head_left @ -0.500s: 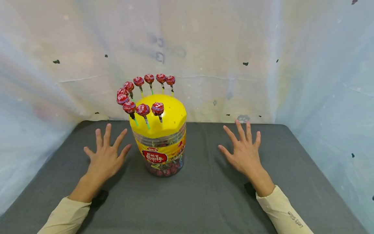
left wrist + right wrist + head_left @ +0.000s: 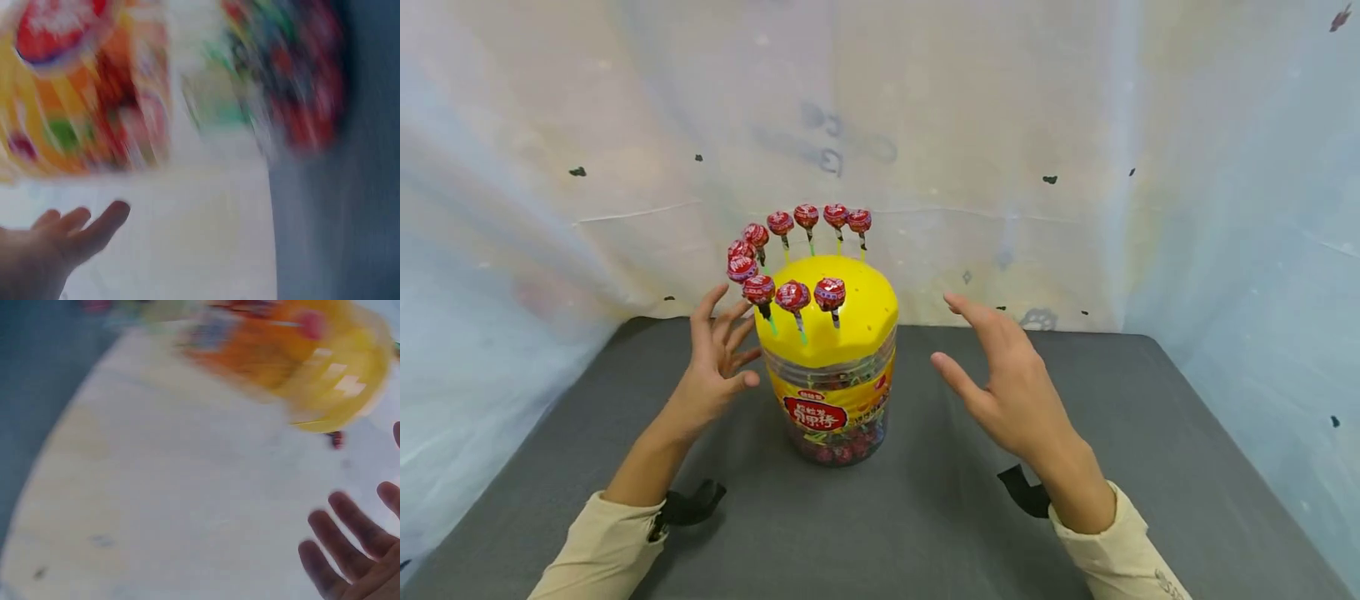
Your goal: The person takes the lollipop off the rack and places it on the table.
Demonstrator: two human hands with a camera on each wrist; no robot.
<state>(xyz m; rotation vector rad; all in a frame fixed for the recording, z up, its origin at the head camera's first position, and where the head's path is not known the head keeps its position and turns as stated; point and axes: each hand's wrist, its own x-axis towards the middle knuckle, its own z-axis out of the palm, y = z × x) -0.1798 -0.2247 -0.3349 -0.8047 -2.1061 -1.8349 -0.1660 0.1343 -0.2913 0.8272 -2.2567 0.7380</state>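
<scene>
A clear plastic jar [image 2: 830, 406] with a yellow label stands upright on the table, loose lollipops inside it. Its domed yellow lid [image 2: 857, 312] carries an arc of several red-wrapped lollipops [image 2: 793, 297] on sticks, along the left, back and front. Close beside the jar's left side is my left hand [image 2: 711, 367], fingers spread and slightly bent, palm toward it. My right hand [image 2: 1011, 387] hovers to the right of the jar with a gap between, thumb and fingers apart, holding nothing. Both wrist views show the jar blurred, with the fingers off its surface.
A dark grey cloth covers the table [image 2: 925, 517]. Pale translucent sheeting [image 2: 970, 125] with small dark spots hangs behind the table and along both sides. Black straps [image 2: 1022, 492] circle the wrists below the beige sleeves [image 2: 602, 546].
Both hands were spread palm down, away from the jar. The left has moved right, up to the jar's side; the right has turned its palm inward. The head view has shifted slightly.
</scene>
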